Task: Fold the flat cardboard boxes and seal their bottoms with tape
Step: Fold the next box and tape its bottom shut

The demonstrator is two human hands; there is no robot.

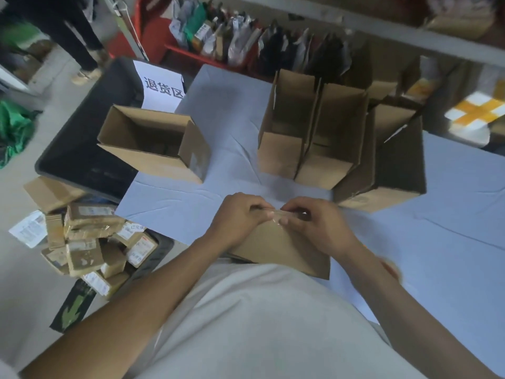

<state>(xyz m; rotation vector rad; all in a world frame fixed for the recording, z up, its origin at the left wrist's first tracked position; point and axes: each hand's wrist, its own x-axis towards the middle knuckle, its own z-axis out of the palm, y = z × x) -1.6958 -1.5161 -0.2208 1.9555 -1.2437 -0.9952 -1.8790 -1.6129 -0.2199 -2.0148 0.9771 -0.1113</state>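
A brown cardboard box (278, 247) lies at the near edge of the table, against my body. My left hand (240, 217) grips the far left edge of the box, fingers curled over it. My right hand (314, 222) pinches a strip of clear tape (281, 214) at the same edge, just right of my left hand. The two hands nearly touch. What lies under the hands is hidden. Folded open boxes stand farther back: one (153, 143) at the left, a row of several (314, 132) in the middle.
A pale blue cloth covers the table (451, 214). A black bin (82, 149) with a white paper sign (161, 88) stands at the left. Taped parcels (90, 242) are piled on the floor. A red crate of bagged goods (246, 45) and a person's legs (79, 39) are behind.
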